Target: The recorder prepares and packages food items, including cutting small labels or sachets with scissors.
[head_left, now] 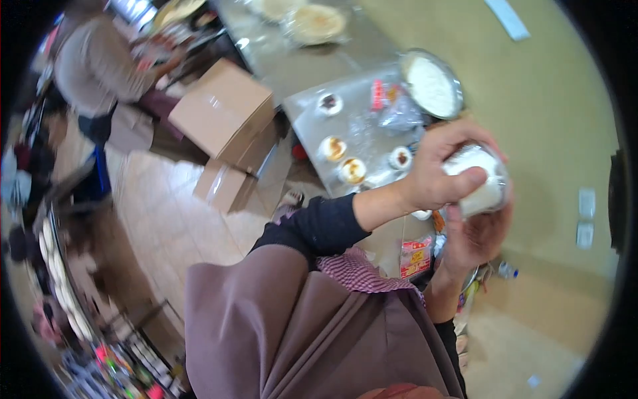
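Head view shows both hands gripping a clear cup of white contents, held up off the tabletop near the round bowl. The left hand grips its left side, thumb laid across the wall; the right hand cradles it from below, fingers curled round the right side. Good handling probably means letting the right hand bear the weight while the left presses lightly, as a clear wall may flex under a hard thumb. Keeping it level seems wise; whether a lid or wrap covers it is too blurred to tell. The left forearm is best kept clear of the topped cups on the tabletop.
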A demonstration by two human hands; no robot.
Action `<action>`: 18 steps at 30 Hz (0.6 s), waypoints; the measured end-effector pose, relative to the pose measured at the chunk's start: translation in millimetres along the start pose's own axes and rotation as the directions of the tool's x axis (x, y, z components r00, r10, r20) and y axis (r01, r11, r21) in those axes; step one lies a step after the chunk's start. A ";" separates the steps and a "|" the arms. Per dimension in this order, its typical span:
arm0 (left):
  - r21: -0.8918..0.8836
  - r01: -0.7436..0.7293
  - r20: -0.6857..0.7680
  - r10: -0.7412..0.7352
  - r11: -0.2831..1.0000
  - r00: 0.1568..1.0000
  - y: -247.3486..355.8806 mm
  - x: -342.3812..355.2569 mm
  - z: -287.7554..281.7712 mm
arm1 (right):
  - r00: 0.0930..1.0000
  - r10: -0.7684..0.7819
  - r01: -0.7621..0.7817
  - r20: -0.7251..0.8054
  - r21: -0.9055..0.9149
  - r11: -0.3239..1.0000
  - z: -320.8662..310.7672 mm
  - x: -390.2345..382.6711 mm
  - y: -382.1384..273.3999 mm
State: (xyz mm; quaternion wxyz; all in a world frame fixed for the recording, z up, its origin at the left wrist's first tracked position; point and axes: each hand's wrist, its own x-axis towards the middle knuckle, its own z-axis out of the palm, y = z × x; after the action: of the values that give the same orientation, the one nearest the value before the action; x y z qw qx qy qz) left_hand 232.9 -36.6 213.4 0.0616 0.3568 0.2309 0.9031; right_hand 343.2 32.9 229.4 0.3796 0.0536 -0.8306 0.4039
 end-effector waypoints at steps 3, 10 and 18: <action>-0.095 0.022 0.079 -0.014 0.995 0.997 -4.1 7.9 9.1 | 0.997 0.030 -0.026 -0.065 0.076 0.997 1.1 10.2 -12.9; -0.096 0.079 0.222 -0.056 0.992 0.974 -24.3 16.2 37.1 | 0.984 -0.007 -0.019 -0.176 -0.148 0.989 -30.5 -0.8 -10.3; -0.034 -0.023 0.372 0.034 0.999 0.928 -33.6 23.6 42.2 | 0.990 0.000 -0.041 -0.139 -0.293 0.955 -52.2 2.6 -31.7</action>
State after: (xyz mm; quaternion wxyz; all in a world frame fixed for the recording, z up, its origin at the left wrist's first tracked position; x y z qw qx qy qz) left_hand 242.2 15.4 239.4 0.0962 0.5241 0.1968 0.8230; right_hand 384.6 49.5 271.2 0.4353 -0.0402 -0.8540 0.2820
